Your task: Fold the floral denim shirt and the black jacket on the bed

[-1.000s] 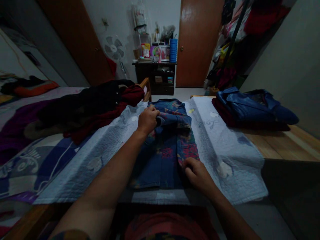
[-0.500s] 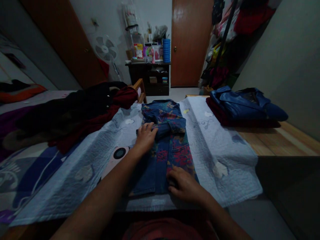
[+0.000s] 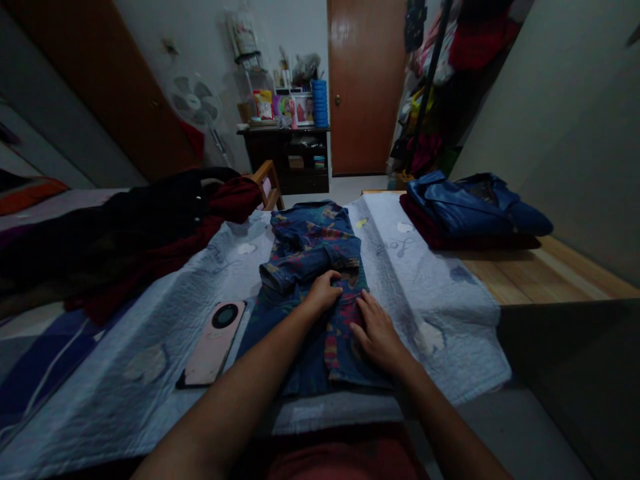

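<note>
A blue denim jacket (image 3: 310, 233) with a multicoloured pattern lies partly folded in front of me, a sleeve (image 3: 295, 268) laid across its middle. My left hand (image 3: 325, 293) touches the cloth just below that sleeve, fingertips a little apart. On the jacket's right front panel rests my right hand (image 3: 380, 333), its fingers spread near the side edge. Neither hand lifts any fabric. A pink phone (image 3: 213, 347) with a round black camera ring lies left of the jacket. My left forearm hides part of the lower jacket.
A pale quilted cover (image 3: 450, 373) lies under the jacket. At the right, a folded blue denim garment (image 3: 475, 207) sits on dark red cloth (image 3: 430, 233) over a wooden top (image 3: 540, 273). Dark clothes (image 3: 150, 220) are heaped at the left. A fan (image 3: 195, 100) stands behind.
My left hand has moved right from the sleeve's cuff end to the middle. My right hand has slid up the panel and spread out. The view has shifted, showing the whole phone.
</note>
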Demonstrator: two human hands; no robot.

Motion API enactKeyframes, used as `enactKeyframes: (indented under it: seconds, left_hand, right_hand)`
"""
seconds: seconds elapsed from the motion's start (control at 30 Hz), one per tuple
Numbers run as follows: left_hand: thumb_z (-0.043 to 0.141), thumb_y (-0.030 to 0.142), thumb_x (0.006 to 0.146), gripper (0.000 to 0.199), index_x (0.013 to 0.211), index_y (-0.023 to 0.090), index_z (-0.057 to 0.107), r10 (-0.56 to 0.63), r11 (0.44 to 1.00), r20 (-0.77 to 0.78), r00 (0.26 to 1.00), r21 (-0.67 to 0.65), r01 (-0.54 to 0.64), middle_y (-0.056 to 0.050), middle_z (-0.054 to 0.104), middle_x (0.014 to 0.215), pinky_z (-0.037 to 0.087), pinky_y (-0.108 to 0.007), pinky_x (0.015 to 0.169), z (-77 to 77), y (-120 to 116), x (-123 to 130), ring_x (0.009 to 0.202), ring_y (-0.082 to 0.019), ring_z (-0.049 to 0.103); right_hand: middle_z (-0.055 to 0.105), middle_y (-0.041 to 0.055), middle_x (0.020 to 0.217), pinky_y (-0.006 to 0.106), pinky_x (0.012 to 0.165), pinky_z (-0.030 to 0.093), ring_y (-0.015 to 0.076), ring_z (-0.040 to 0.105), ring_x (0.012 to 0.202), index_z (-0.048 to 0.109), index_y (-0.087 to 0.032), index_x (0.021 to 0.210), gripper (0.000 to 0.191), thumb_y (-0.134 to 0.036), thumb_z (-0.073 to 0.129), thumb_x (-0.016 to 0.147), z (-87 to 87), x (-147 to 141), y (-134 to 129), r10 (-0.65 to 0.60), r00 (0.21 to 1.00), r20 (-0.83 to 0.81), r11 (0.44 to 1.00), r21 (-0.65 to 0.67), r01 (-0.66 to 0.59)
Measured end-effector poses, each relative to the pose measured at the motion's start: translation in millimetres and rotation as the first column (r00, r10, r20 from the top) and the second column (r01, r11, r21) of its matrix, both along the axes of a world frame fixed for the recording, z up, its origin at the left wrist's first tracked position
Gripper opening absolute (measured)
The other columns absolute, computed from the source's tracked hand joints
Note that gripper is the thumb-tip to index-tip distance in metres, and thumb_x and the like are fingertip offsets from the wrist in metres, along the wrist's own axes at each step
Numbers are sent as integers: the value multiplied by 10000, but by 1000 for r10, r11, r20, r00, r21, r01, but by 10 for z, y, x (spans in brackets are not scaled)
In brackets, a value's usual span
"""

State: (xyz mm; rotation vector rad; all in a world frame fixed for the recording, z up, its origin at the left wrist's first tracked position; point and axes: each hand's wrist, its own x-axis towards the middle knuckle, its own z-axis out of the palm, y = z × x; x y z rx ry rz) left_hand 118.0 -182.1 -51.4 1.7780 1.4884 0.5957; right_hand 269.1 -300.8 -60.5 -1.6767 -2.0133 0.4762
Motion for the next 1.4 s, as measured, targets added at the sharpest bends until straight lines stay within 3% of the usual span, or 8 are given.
enactKeyframes:
  seconds: [0.13,0.23,0.33,0.53,0.67,0.77,0.97,1.4]
  left_hand:
    - [524,76,755,273,949,161,697,-30,999,-19,999,23,31,-26,720,988,488,-240,853,69,17,-38,928,-151,650]
    - [504,123,783,270,945,187,711,15,972,-188,982,234,30,-32,711,1004,456,-286,935,132,-19,-138,982,-181,625]
    - [495,145,801,278,979,205,701,79,918,-446,891,381,109,-60,674,1016,448,-328,936,117,-97,-200,1007,-219,591]
    - [454,168,874,319,1147,204,615,87,912,-686,722,347,220,-98,603,1025,460,-339,844,22,-229,-158,976,-234,575]
    - [385,161,921,303,1091,187,635,117,863,-710,695,419,282,-144,568,1194,431,-399,910,66,-277,-132,1115,-277,516]
    - [388,158,930,318,1142,188,623,6,800,-698,716,433,416,-134,523,1340,358,-420,1030,72,-306,-142,1247,-268,442]
    - [385,180,941,379,1291,187,533,-94,838,-709,699,323,440,-130,544,1347,376,-384,1014,-13,-327,-212,1256,-232,473]
    - [354,193,947,424,1351,160,478,-29,840,-708,705,365,401,-126,491,1426,354,-390,1013,-97,-341,-275,1306,-250,413]
  right_hand:
    - [247,168,1564,509,1155,211,292,180,1454,367,-114,1449,614,-366,481,901,79,-79,-70,70,997,46,997,-30,-68]
    - [241,143,1571,497,1172,160,285,147,1463,348,-111,1467,658,-403,498,896,138,-138,-118,133,986,104,988,-89,-123]
    - [232,138,1574,502,1177,114,286,137,1464,345,-115,1472,702,-458,519,885,119,-179,-154,202,969,142,973,-140,-182]
    - [302,150,1547,507,1166,144,303,220,1439,432,-131,1418,656,-463,560,867,162,-175,-171,211,966,151,974,-110,-196]
    - [571,115,1346,422,1121,291,222,486,1269,612,-162,1214,358,-270,399,949,271,-103,11,153,986,64,988,-13,-153]
    - [464,148,1446,403,1128,291,223,390,1352,533,-110,1319,434,-169,363,925,238,-50,245,49,996,73,997,61,-54]
    - [277,164,1554,494,1149,207,281,202,1447,390,-94,1438,568,-347,446,932,33,-41,503,85,973,213,996,-42,-78]
    - [174,135,1588,508,1167,143,282,123,1466,293,-121,1498,671,-439,450,928,12,-46,-118,239,928,286,971,-83,-225]
